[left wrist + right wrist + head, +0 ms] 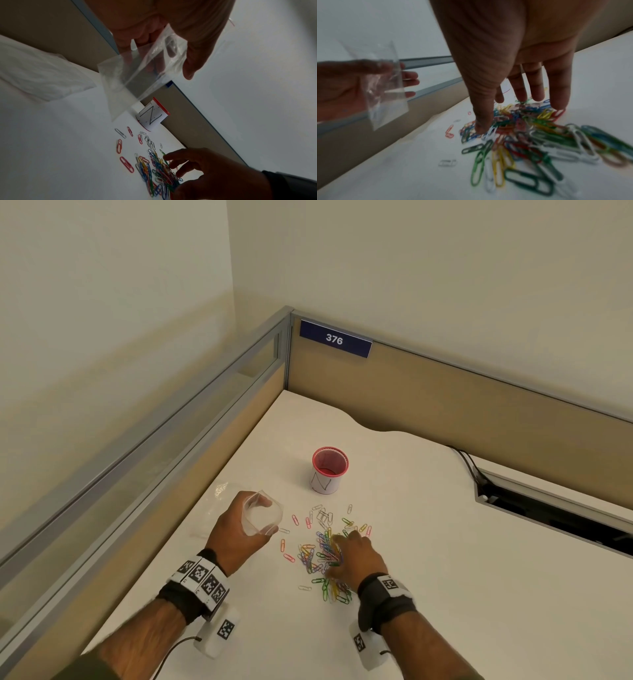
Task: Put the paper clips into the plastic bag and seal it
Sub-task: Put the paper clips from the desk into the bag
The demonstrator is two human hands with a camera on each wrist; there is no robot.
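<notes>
Above the worktop, the left hand grips the plastic bag ready for filling, while the right hand, fingers spread, gathers paper clips

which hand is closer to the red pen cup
Left. The left hand, holding the plastic bag, is nearer the red pen cup; the right hand rests on the paper clips.

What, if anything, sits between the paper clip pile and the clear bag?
Nothing visible: only bare white desk separates the coloured paper clips from the clear plastic bag in the left hand.
</notes>
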